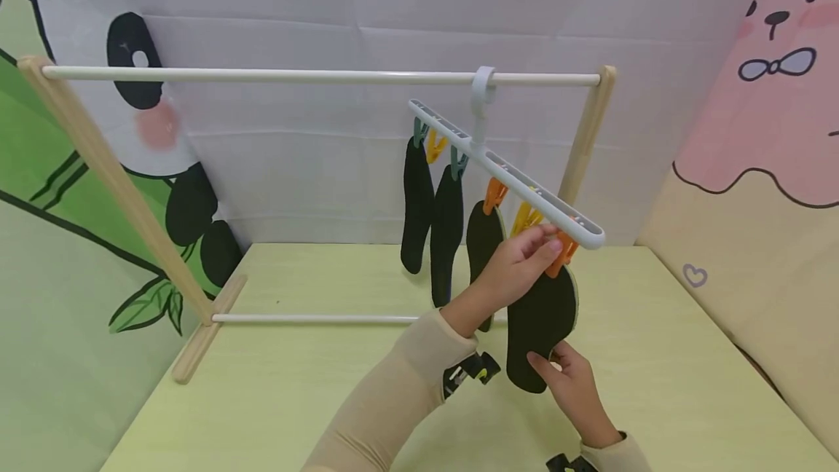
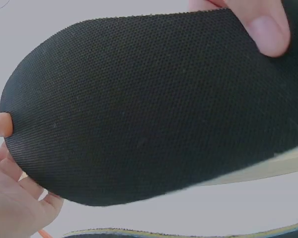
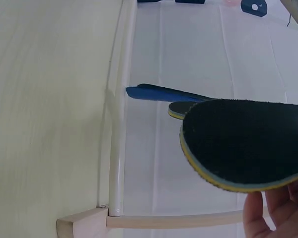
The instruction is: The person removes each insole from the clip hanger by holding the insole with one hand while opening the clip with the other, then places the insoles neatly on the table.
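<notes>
Under the round white top rail [image 1: 314,76]: clipping a flat black fabric insole

So the insole [image 1: 547,312] hangs at the near end of a slotted white plastic hanger [image 1: 501,172], its wide rounded end in the mouth of a small orange plastic clip [image 1: 559,261]. Right hand [image 1: 577,392] has a proper pinch lower down, thumb across the front, fingers behind the edge. Left hand [image 1: 505,279] is up at the clip with bent fingers — can't tell if it's squeezing.

Looks like the clip's being set. I'd keep the right hand taking the weight, let the clip bite fully near the middle of that end, then test gently. The hanger's on one hook, so a hard tug would probably tip it.

Surface is a pale yellow tabletop [image 1: 295,399], with a light wooden rack [image 1: 124,195] standing on it. Pale cloth backdrop [image 1: 295,188] behind — cartoon panda [image 1: 138,144] left, pink cartoon bear [image 1: 773,115] right.
</notes>
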A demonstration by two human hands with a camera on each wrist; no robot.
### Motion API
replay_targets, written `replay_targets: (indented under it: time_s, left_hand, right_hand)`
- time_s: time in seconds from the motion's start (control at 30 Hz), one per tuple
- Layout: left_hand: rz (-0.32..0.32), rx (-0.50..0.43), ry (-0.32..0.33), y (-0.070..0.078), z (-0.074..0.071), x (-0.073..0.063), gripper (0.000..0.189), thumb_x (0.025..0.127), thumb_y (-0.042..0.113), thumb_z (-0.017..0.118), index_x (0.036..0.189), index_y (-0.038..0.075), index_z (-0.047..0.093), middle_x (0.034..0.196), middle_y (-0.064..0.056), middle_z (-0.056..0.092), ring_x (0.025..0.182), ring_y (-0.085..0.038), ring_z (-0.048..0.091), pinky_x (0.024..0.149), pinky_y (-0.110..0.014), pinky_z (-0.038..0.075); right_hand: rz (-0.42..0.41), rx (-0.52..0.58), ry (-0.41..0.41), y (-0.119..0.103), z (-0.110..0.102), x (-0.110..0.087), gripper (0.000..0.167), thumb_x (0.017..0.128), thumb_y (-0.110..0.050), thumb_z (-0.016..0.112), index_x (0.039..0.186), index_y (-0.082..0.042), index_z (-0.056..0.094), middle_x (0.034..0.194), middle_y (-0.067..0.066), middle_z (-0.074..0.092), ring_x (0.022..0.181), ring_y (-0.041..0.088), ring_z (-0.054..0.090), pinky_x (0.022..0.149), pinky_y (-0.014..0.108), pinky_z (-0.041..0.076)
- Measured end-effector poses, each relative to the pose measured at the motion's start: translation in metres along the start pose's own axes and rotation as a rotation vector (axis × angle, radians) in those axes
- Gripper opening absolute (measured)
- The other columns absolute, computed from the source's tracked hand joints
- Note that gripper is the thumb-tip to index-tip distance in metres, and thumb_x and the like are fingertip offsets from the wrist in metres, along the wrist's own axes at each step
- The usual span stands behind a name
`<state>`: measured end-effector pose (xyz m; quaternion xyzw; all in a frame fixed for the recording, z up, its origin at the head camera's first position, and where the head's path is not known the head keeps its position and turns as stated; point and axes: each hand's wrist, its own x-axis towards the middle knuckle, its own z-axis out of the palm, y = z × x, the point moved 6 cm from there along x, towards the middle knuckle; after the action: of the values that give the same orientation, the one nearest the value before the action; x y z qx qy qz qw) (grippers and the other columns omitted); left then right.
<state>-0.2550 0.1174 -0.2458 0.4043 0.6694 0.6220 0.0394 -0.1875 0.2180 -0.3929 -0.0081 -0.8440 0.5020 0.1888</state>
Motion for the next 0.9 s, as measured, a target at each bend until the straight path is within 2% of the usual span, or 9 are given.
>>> replay_targets:
  time_s: [0.1, 0.27, 0.37, 0.57, 0.9]
  left_hand:
    - [0.000, 0.046, 0.015, 0.000, -0.002, 0.001, 0.032, 0.101, 0.007, 0.047, 0.129, -0.007, 0.053, 0.115, -0.023, 0.062, 0.094, -0.016, 0.053, 0.079, -0.018, 0.043]
    - [0.038, 0.140, 0.035, 0.000, -0.004, 0.002, 0.034, 0.100, 0.007, 0.048, 0.130, -0.009, 0.052, 0.112, -0.022, 0.064, 0.101, -0.024, 0.056, 0.087, -0.021, 0.044]
    - [0.042, 0.161, 0.064, -0.001, -0.007, 0.003, 0.035, 0.100, 0.007, 0.048, 0.130, -0.010, 0.052, 0.109, -0.022, 0.065, 0.098, -0.026, 0.058, 0.084, -0.020, 0.044]
    - [0.020, 0.195, 0.132, 0.000, -0.013, 0.001, 0.033, 0.100, 0.010, 0.050, 0.127, -0.008, 0.055, 0.102, -0.021, 0.066, 0.087, -0.023, 0.057, 0.075, -0.019, 0.045]
    - [0.055, 0.245, 0.226, 0.001, -0.024, -0.001, 0.030, 0.098, 0.009, 0.053, 0.121, -0.009, 0.058, 0.090, -0.019, 0.065, 0.073, -0.018, 0.053, 0.064, -0.018, 0.042]
  right_hand:
    - [-0.016, 0.011, -0.012, 0.001, -0.001, 0.002, 0.017, 0.091, -0.005, 0.062, 0.106, 0.003, 0.064, 0.096, 0.008, 0.067, 0.089, 0.000, 0.058, 0.077, 0.028, 0.049]
    - [-0.044, 0.020, -0.024, 0.001, 0.002, 0.003, 0.019, 0.094, -0.005, 0.060, 0.109, 0.004, 0.063, 0.100, 0.009, 0.067, 0.092, -0.001, 0.057, 0.080, 0.028, 0.049]
    - [-0.048, 0.021, -0.027, -0.001, 0.003, 0.004, 0.017, 0.093, -0.005, 0.060, 0.107, 0.004, 0.064, 0.097, 0.008, 0.068, 0.092, 0.000, 0.058, 0.080, 0.030, 0.050]
    - [-0.061, 0.046, -0.039, -0.002, 0.008, 0.006, 0.013, 0.093, -0.005, 0.060, 0.103, 0.003, 0.064, 0.093, 0.005, 0.067, 0.090, 0.000, 0.058, 0.077, 0.030, 0.050]
    - [-0.086, 0.094, -0.055, -0.009, 0.015, 0.007, 0.018, 0.093, -0.004, 0.060, 0.109, 0.004, 0.064, 0.100, 0.010, 0.067, 0.091, 0.002, 0.059, 0.076, 0.029, 0.050]
